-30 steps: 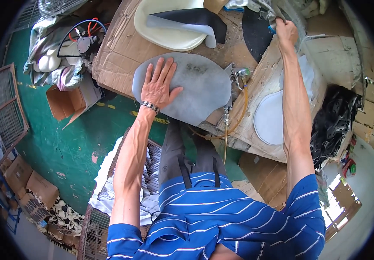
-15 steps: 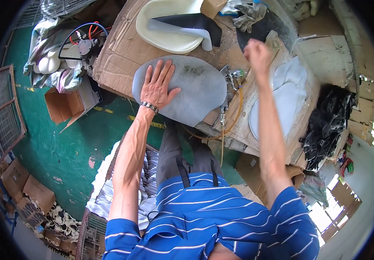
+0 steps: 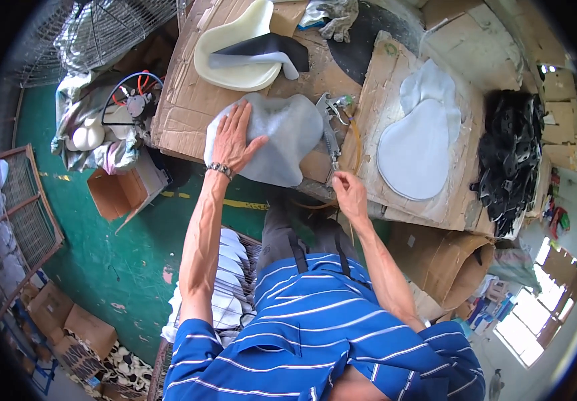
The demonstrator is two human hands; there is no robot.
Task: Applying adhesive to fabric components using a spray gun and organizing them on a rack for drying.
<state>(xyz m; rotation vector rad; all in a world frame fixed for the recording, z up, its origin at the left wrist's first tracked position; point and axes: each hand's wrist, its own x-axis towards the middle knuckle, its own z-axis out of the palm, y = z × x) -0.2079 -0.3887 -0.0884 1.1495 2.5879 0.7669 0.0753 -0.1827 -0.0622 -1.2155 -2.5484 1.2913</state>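
Note:
A light grey, thin flexible sheet [image 3: 285, 134] with rounded, wavy edges lies on the cardboard-covered table. My left hand [image 3: 233, 137] rests flat on its left part, fingers stretched out. Beyond the sheet's near right corner is my right hand [image 3: 350, 195], fingers curled and thumb against forefinger; what they hold, if anything, is hidden. Just past those fingertips lies a metal spray gun [image 3: 332, 127] with a yellowish hose [image 3: 358, 144], beside the sheet. Behind it, a cream moulded seat-shaped shell [image 3: 238, 50] bears a folded black and grey piece [image 3: 268, 53].
To the right, pale grey cut pieces [image 3: 414, 150] lie on cardboard [image 3: 382, 87], with a heap of black parts [image 3: 510, 157] beyond. A grey glove [image 3: 338, 23] lies at the back. Left of the table stand an open carton [image 3: 118, 190] and a wire fan guard [image 3: 101, 40].
My right hand has come down from the far right toward me, near the spray gun's hose end. The sheet, smooth with a dark patch before, now looks wavier and paler. My left hand stays on it.

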